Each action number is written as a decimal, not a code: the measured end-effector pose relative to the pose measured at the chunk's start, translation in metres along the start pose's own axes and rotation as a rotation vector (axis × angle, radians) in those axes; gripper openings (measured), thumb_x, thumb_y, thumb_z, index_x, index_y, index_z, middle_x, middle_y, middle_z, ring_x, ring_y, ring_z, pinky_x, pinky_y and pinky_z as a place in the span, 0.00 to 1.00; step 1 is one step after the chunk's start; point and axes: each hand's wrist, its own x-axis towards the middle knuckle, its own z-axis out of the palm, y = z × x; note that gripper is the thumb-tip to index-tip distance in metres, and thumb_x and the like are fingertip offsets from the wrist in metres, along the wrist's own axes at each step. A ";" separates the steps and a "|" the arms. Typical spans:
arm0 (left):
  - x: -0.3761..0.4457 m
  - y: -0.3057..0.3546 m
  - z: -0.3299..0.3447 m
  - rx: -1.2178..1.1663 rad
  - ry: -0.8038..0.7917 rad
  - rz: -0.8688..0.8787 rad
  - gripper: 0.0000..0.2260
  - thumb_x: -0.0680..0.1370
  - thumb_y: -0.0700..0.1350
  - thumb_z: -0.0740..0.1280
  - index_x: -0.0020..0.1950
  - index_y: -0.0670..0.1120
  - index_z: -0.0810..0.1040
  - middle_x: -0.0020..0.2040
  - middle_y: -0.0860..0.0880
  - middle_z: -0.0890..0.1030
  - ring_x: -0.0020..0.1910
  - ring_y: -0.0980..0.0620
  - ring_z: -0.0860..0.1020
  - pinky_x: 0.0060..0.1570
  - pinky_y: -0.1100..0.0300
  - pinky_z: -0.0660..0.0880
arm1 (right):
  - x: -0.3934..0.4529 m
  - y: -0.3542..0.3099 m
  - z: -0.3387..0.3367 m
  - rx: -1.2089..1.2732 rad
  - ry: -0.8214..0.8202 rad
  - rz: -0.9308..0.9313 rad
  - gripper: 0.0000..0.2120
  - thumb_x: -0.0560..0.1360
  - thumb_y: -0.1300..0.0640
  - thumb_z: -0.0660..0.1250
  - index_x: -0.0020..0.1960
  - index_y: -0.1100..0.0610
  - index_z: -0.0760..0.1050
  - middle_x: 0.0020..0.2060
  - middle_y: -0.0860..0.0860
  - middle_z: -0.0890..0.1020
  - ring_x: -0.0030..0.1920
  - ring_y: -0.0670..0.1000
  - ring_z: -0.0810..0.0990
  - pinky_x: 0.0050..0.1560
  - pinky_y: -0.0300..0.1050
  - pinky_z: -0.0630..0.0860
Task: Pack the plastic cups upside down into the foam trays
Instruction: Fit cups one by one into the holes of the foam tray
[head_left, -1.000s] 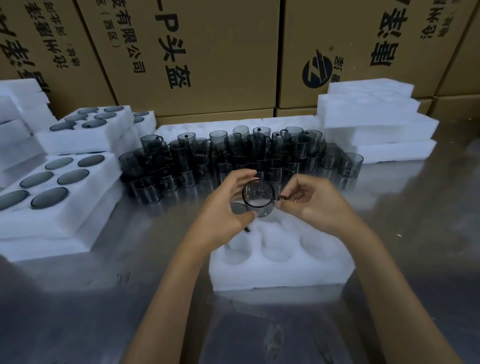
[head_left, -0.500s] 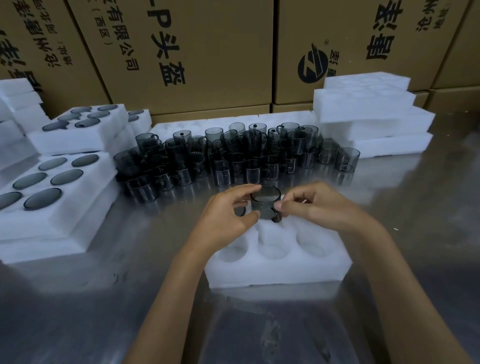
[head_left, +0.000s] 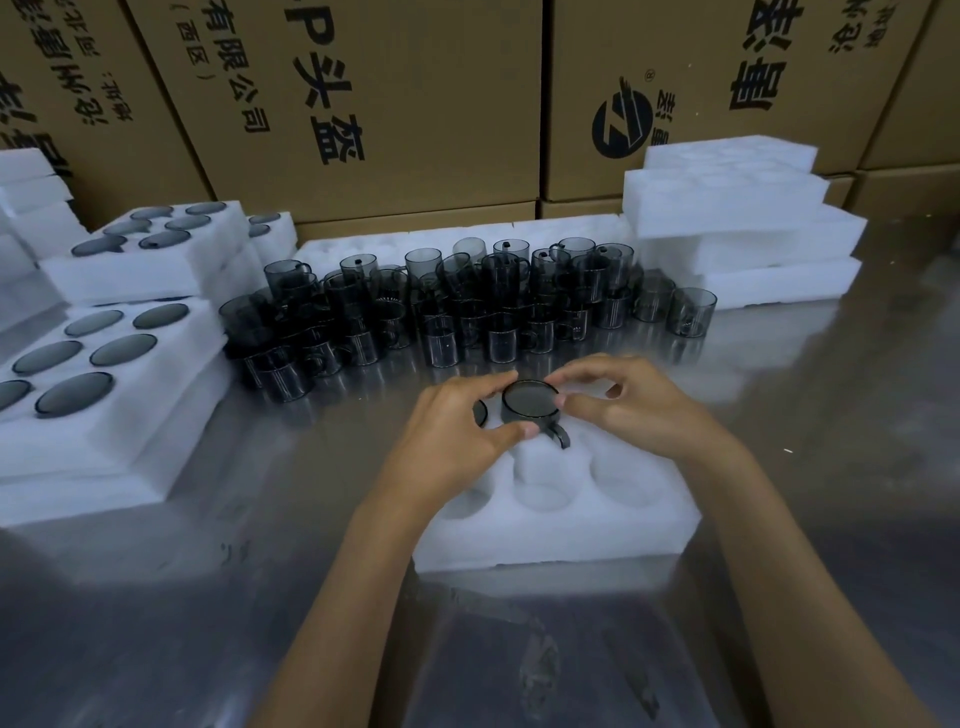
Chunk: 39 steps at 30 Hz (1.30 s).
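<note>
A smoky grey plastic cup (head_left: 530, 401) is upside down, its base facing up, sunk partly into a far-row pocket of the white foam tray (head_left: 561, 530) in front of me. Its handle sticks out toward me. My left hand (head_left: 457, 441) pinches the cup's rim from the left and front. My right hand (head_left: 628, 402) holds it from the right with fingertips. Another cup base (head_left: 480, 413) shows in the pocket to the left, mostly hidden by my left hand. The near-row pockets hold nothing.
Several loose grey cups (head_left: 467, 306) crowd the steel table (head_left: 857, 415) behind the tray. Filled foam trays (head_left: 93, 374) stack at the left. Empty foam trays (head_left: 737, 218) stack at the back right. Cardboard boxes (head_left: 395, 104) wall off the back.
Both hands turned the cup from mouth facing me to base up and lowered it into the tray's far-row pocket.
</note>
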 end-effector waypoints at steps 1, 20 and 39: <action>0.000 -0.001 0.000 0.023 -0.009 0.002 0.27 0.70 0.57 0.77 0.69 0.58 0.77 0.64 0.55 0.78 0.58 0.64 0.71 0.45 0.81 0.61 | 0.000 0.000 0.000 -0.034 -0.003 0.002 0.07 0.76 0.55 0.73 0.52 0.46 0.83 0.56 0.41 0.82 0.61 0.40 0.76 0.59 0.36 0.66; 0.008 -0.017 -0.004 0.020 -0.038 0.011 0.12 0.78 0.56 0.69 0.61 0.60 0.82 0.61 0.64 0.80 0.66 0.62 0.73 0.73 0.48 0.65 | -0.001 0.007 0.002 -0.015 -0.018 0.097 0.08 0.72 0.47 0.75 0.51 0.41 0.82 0.57 0.39 0.82 0.68 0.48 0.73 0.75 0.57 0.62; 0.109 -0.080 -0.007 0.031 0.136 -0.352 0.13 0.72 0.47 0.78 0.43 0.50 0.74 0.39 0.52 0.78 0.38 0.53 0.75 0.34 0.62 0.68 | -0.005 0.013 0.015 -0.104 0.126 0.015 0.11 0.78 0.50 0.67 0.45 0.31 0.76 0.53 0.32 0.80 0.62 0.42 0.67 0.73 0.55 0.61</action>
